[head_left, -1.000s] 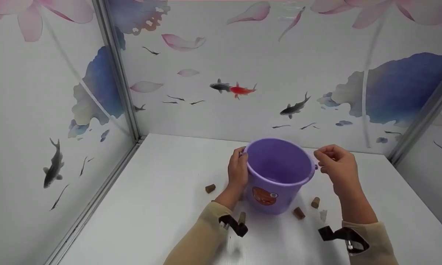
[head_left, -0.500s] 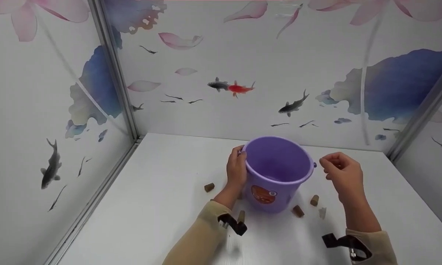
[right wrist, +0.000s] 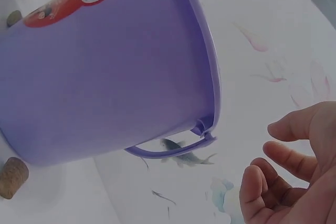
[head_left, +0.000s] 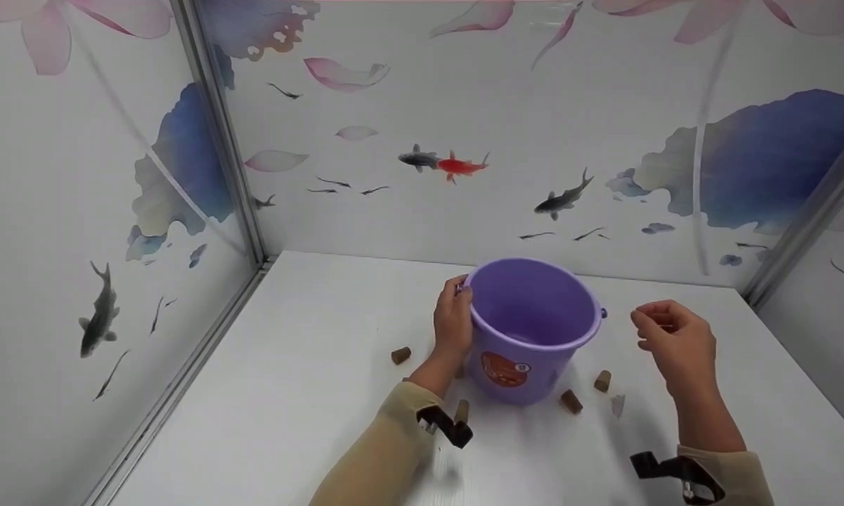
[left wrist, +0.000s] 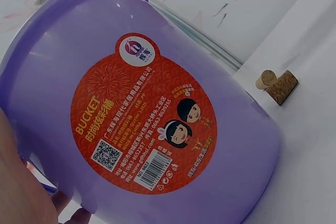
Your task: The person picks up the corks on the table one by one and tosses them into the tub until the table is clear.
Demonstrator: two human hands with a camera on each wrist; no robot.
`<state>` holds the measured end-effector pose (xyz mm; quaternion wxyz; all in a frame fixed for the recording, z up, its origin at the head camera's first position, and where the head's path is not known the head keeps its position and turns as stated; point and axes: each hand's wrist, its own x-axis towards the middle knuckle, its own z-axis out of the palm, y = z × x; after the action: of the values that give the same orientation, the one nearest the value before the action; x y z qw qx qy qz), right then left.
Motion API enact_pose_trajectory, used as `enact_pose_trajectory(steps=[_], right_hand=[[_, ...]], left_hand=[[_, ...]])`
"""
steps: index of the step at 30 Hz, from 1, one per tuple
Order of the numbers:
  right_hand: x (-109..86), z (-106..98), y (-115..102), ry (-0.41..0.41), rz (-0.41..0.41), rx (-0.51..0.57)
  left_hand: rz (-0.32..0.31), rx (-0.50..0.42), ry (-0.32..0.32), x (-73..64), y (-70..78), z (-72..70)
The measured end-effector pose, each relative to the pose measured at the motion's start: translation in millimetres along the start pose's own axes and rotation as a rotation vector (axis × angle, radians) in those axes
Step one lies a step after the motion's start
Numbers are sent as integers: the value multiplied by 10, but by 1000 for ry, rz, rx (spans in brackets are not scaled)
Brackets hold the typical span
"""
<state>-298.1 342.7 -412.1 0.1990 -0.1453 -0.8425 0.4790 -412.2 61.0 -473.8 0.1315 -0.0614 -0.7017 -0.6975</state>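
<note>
A purple plastic bucket [head_left: 555, 365] stands upright on the white table, with a red sticker [left wrist: 142, 119] on its side. My left hand [head_left: 453, 320] grips it at the left, just under the rim, thumb on the near side. Off to the right, apart from the rim, my right hand [head_left: 678, 344] is raised with fingers loosely bent and nothing between thumb and fingertips. The bucket's purple handle [right wrist: 157, 155] hangs down on the far side in the right wrist view. Inside the bucket, the part of the floor that shows is bare.
Several brown corks lie around the bucket, among them one at the left [head_left: 400, 355] and two at the right, a darker cork [head_left: 571, 402] and a lighter cork [head_left: 603, 381]. Beside them is a small translucent piece [head_left: 618, 405]. Printed panels [head_left: 393, 225] wall the table in.
My right hand has drawn away from the bucket's right rim, moving right and slightly toward me. The left hand and the bucket stay in place.
</note>
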Motion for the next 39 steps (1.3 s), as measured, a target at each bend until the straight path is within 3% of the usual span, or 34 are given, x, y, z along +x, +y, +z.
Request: enact_pose_trajectory(steps=[4, 10, 13, 20, 39], right_hand=[[2, -13, 89, 13, -10, -85], [-17, 34, 268, 42, -90, -250], [-5, 49, 354, 49, -119, -283], [72, 91, 472, 34, -168, -291], [188, 353, 827, -98, -161, -332]], left_hand=[[20, 3, 0, 13, -12, 7], [21, -8, -9, -9, -14, 6], [20, -10, -11, -25, -13, 10], [28, -7, -24, -19, -14, 6], [15, 11, -16, 1, -10, 9]])
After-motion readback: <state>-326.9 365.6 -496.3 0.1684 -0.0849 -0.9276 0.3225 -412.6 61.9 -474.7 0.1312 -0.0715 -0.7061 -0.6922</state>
